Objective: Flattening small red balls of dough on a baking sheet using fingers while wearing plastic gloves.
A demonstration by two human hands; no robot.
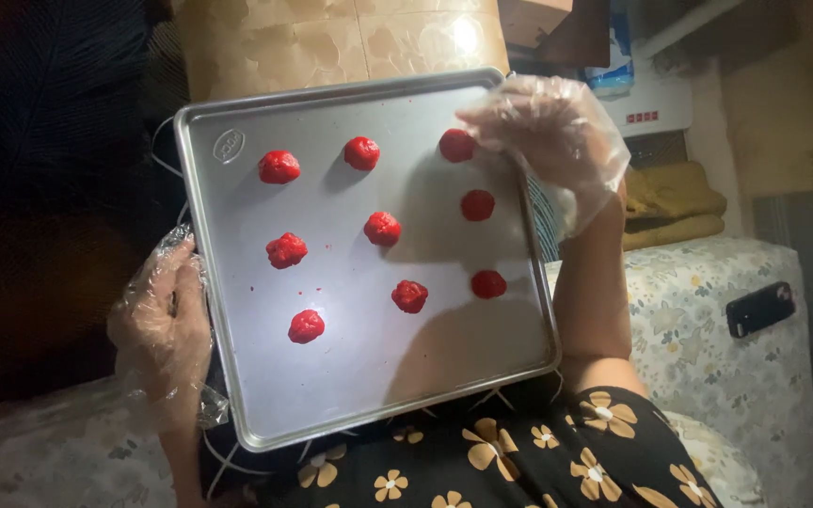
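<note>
Your left hand gripped the tray; your right hand, fingers loose, touched the far-right red ball, seemingly placing it.

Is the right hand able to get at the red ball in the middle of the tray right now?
Probably yes. The right hand hovers over the tray at the top-right ball, and nothing lies between it and the middle ball. The left hand only holds the tray's edge.

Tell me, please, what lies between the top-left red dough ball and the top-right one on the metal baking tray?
One more red dough ball, seen in the head view.
</note>
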